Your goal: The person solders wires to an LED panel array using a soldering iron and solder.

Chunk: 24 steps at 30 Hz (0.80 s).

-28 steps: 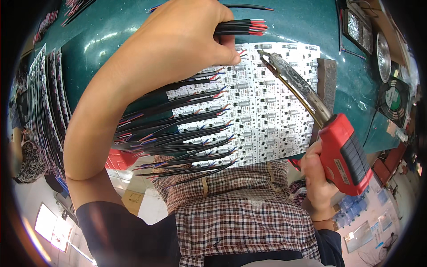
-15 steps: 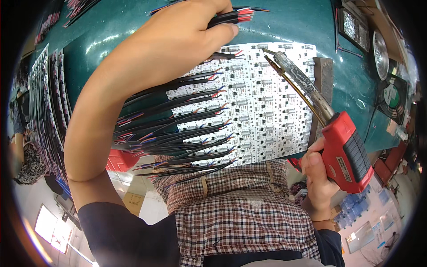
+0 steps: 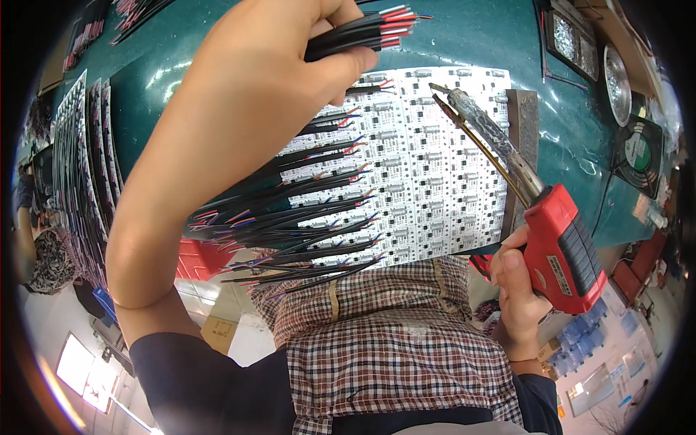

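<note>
My left hand (image 3: 319,65) is closed round a bundle of black-sheathed wires (image 3: 355,36), whose red and white ends stick out to the right. It is above the far left edge of a white panel of circuit boards (image 3: 435,167). Rows of black cables (image 3: 319,181) lie along the panel's left side, their coloured ends on the boards. My right hand (image 3: 518,283) grips the red handle of a soldering gun (image 3: 562,246). The gun's metal barrel slants over the panel, its tip near the far right boards, with a thin brass-coloured tube beside it.
A dark metal bar (image 3: 523,145) borders the panel's right side on the green table (image 3: 573,152). Farther right are a tray of metallic bits (image 3: 569,40), a round metal dish (image 3: 616,85) and a small fan (image 3: 639,156). Wired panels (image 3: 72,152) stand upright at the left.
My left hand has shifted slightly left and turned, so more of the wire bundle shows. The right hand and soldering gun have hardly moved.
</note>
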Each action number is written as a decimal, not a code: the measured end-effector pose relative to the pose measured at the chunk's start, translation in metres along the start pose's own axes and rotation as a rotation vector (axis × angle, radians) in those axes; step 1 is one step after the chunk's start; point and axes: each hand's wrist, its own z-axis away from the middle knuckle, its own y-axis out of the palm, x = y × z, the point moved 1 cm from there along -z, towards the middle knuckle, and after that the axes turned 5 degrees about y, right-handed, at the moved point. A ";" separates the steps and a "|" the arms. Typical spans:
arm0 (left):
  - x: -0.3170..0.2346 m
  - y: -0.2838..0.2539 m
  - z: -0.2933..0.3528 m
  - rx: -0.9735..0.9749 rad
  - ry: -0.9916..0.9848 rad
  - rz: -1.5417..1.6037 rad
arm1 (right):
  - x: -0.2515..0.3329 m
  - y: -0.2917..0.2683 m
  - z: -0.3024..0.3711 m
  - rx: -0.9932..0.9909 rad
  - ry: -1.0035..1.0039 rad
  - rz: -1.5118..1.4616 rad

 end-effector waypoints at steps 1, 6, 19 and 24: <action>0.019 0.007 -0.004 -0.061 0.062 -0.044 | 0.000 -0.001 0.000 -0.006 0.000 0.000; 0.046 0.025 -0.003 -0.145 0.182 -0.122 | 0.001 0.003 0.001 -0.012 -0.012 -0.005; 0.054 0.049 0.009 -0.257 0.349 -0.346 | 0.004 0.004 0.001 -0.010 0.010 0.032; 0.053 0.048 0.009 -0.239 0.295 -0.285 | 0.008 0.007 0.000 -0.008 0.033 0.010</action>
